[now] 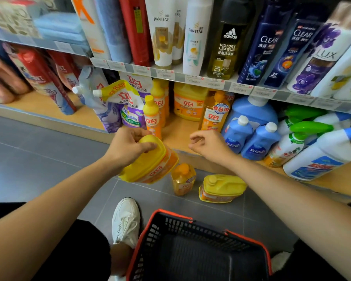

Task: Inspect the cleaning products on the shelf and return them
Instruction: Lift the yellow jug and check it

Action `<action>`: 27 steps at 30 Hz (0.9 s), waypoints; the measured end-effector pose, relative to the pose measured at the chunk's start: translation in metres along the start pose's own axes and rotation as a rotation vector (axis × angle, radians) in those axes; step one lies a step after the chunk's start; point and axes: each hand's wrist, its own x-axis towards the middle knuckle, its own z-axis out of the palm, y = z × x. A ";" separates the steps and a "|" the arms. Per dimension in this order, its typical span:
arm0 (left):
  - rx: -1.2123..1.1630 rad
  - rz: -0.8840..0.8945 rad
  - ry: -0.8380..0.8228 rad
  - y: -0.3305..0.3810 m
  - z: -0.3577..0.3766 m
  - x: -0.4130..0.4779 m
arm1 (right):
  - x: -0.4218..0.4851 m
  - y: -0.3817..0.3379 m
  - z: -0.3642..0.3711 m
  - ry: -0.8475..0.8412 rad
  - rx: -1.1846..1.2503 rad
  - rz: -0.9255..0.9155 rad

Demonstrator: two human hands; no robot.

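While left-hand fingers point(137, 133) grip the yellow jug point(150, 166), covering its top, right-hand fingers point(198, 136) hang loosely curled, empty.

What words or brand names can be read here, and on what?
"PANTENE": white bottle.
"adidas VICTORY LEAGUE": dark bottle.
"CLEAR": blue bottle.
"LUX": purple-flowered bottle.
"食品用", "立白": orange bottle.
"立白": yellow jug in the grip of the left hand.
Shelf price tags: too blurred to read.
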 end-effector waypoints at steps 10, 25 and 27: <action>0.246 -0.291 -0.312 -0.082 0.020 0.011 | 0.107 -0.066 0.030 -0.102 -0.032 -0.178; 0.171 -0.373 -0.476 -0.107 0.052 0.038 | 0.136 -0.076 0.041 0.060 -0.279 -0.357; 0.137 -0.391 -0.499 -0.104 0.051 0.041 | 0.133 -0.069 0.029 0.108 -0.282 -0.315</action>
